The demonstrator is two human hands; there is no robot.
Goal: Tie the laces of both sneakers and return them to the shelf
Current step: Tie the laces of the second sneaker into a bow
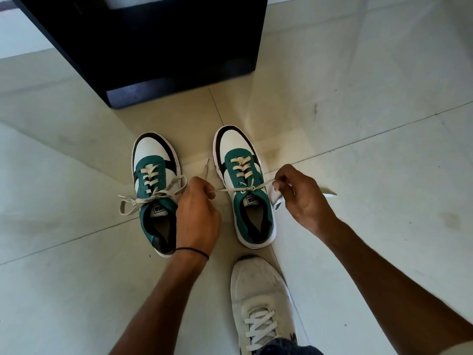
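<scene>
Two green, white and black sneakers stand side by side on the floor, toes pointing away from me. The left sneaker has its cream laces tied in a bow. The right sneaker has its laces crossed over the tongue and pulled taut to both sides. My left hand is between the shoes, pinching the left lace end. My right hand is to the right of the shoe, pinching the right lace end. A loose lace tip sticks out past my right hand.
A black shelf unit stands on the pale tiled floor just beyond the sneakers. My own foot in a white sneaker rests on the floor close behind the right sneaker.
</scene>
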